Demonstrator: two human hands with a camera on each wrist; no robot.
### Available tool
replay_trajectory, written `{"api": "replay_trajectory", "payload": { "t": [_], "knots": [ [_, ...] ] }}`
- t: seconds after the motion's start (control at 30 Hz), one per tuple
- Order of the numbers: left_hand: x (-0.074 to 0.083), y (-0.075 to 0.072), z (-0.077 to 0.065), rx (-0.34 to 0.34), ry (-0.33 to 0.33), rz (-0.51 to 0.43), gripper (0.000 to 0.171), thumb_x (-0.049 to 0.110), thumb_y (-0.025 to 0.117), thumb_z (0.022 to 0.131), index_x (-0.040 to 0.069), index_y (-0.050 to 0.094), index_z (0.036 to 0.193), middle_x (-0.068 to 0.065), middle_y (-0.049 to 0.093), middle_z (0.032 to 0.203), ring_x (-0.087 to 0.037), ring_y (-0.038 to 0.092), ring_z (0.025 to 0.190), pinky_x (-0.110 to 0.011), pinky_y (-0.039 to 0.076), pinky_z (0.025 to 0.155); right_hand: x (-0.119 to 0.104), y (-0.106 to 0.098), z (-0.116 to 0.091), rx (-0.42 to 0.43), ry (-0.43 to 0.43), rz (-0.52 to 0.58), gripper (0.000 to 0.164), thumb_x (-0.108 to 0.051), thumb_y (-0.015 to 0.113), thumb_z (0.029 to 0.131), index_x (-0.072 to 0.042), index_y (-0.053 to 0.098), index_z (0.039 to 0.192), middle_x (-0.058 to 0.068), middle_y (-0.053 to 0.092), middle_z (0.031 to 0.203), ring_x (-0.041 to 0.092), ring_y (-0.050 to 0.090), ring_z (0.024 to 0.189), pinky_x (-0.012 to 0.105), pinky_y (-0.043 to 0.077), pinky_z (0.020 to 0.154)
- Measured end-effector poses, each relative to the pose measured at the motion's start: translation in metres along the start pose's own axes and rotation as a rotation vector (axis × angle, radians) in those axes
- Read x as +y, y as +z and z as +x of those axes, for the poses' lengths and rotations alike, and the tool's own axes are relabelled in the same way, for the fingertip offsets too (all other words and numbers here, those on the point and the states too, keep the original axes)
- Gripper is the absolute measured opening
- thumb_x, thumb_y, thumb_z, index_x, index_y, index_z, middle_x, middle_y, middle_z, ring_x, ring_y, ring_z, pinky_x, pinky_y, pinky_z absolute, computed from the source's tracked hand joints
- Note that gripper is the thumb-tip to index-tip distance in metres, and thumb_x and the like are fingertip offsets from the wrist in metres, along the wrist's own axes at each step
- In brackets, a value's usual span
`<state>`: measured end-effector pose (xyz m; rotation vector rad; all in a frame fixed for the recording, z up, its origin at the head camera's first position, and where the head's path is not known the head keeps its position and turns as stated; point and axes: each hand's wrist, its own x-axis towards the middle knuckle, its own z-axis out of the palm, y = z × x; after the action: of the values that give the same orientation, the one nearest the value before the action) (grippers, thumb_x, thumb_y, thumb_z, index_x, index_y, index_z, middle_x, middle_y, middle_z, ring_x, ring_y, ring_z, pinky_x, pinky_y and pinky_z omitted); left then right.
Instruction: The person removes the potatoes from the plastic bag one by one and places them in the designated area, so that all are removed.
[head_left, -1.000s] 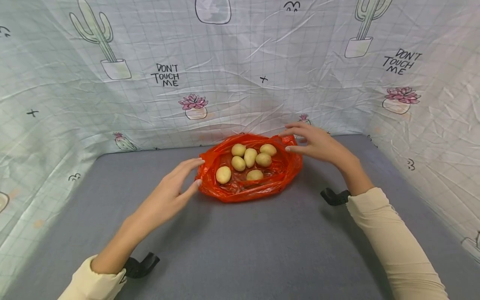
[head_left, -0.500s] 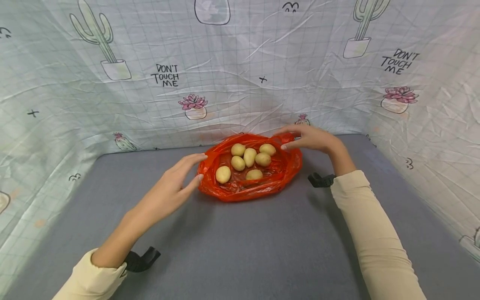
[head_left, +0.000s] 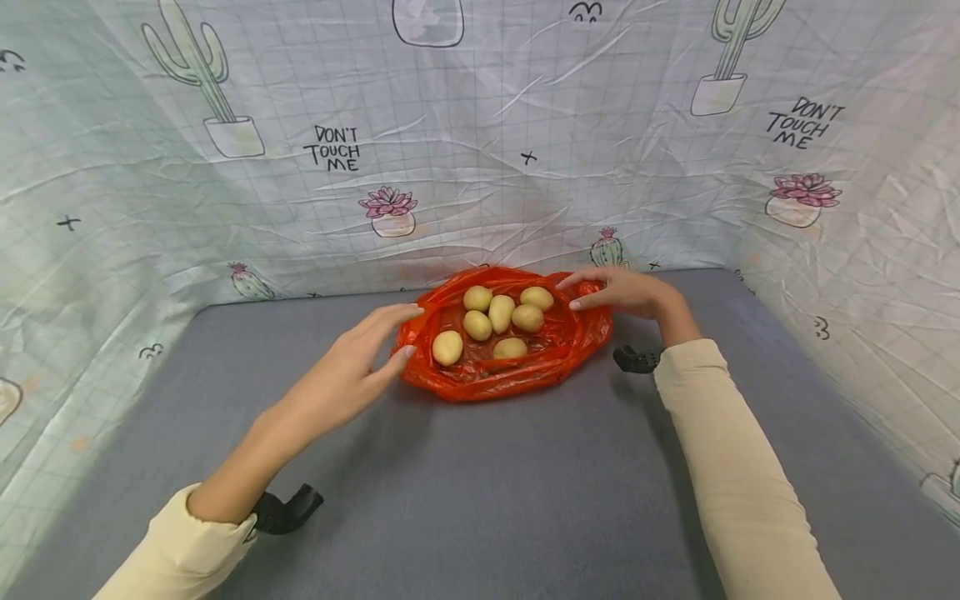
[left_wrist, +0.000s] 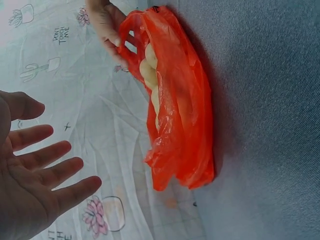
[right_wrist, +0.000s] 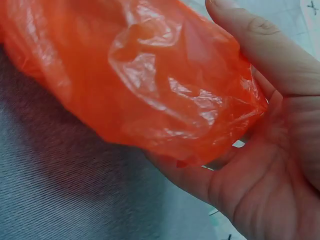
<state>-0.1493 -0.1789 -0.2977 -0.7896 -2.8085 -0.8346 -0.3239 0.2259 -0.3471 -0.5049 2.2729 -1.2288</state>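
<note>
- A crinkled, translucent red plastic bag sits on the dark grey cloth-covered tabletop, near its far edge, its mouth spread open upward.
- Seven pale yellow, rounded potatoes lie inside; six are grouped centre and right, one lies apart at the left.
- The person's left hand hovers by the bag's left end, fingers spread; the left wrist view shows it apart from the plastic.
- The right hand touches the bag's right end, thumb and fingers parted around it; whether they pinch the plastic cannot be told.
- Behind hangs a wrinkled white sheet printed with cacti.
</note>
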Motion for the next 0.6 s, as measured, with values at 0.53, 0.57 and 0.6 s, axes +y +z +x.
{"api": "replay_trajectory", "payload": {
  "t": [0.53, 0.57, 0.6],
  "knots": [
    [0.003, -0.001, 0.032, -0.144, 0.023, -0.011, 0.046, 0.029, 0.055, 0.106, 0.013, 0.048, 0.149, -0.006, 0.047, 0.152, -0.025, 0.042, 0.142, -0.051, 0.036, 0.116, 0.016, 0.003, -0.008, 0.012, -0.079, 0.199, 0.053, -0.035, 0.041, 0.111, -0.006, 0.04, 0.155, 0.013, 0.031, 0.163, 0.033, 0.029, 0.148, 0.051, 0.038, 0.113],
    [0.002, -0.002, 0.034, -0.147, 0.025, -0.012, 0.046, 0.029, 0.055, 0.106, 0.014, 0.048, 0.149, -0.006, 0.047, 0.152, -0.025, 0.042, 0.142, -0.05, 0.036, 0.116, 0.015, 0.002, -0.01, 0.005, -0.081, 0.253, 0.053, -0.035, 0.036, 0.112, -0.006, 0.037, 0.157, 0.013, 0.029, 0.164, 0.035, 0.027, 0.149, 0.055, 0.037, 0.114],
    [0.002, -0.002, 0.036, -0.15, 0.026, -0.014, 0.046, 0.029, 0.054, 0.106, 0.013, 0.048, 0.148, -0.006, 0.047, 0.152, -0.025, 0.043, 0.141, -0.05, 0.036, 0.116, 0.014, 0.002, -0.011, 0.0, -0.082, 0.284, 0.053, -0.034, 0.033, 0.112, -0.007, 0.035, 0.158, 0.013, 0.027, 0.165, 0.035, 0.026, 0.15, 0.056, 0.036, 0.114]
  ]
}}
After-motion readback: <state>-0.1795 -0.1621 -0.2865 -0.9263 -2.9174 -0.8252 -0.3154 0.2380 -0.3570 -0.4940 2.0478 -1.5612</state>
